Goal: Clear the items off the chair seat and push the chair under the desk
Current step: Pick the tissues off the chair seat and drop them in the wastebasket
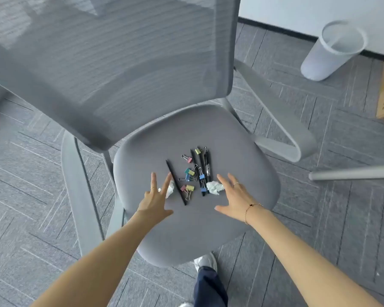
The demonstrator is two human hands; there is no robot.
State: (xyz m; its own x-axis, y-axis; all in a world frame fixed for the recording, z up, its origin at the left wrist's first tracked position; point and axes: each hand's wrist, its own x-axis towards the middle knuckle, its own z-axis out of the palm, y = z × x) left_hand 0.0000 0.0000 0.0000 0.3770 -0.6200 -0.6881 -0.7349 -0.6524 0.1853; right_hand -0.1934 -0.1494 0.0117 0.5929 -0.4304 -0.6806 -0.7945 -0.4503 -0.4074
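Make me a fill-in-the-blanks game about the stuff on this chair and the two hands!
1. The pens and coloured binder clips lie on the grey chair ____.
2. Both hands, left hand and right hand, are ____, holding nothing.
3. Each hand reaches beside a crumpled white ____.
4. The white wastebasket stands on the ____ near the wall.

Missing words: seat; open; paper; floor

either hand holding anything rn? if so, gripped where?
Nothing held. Left hand and right hand are both open, fingers spread, over the clips, pens and crumpled paper on the chair seat.
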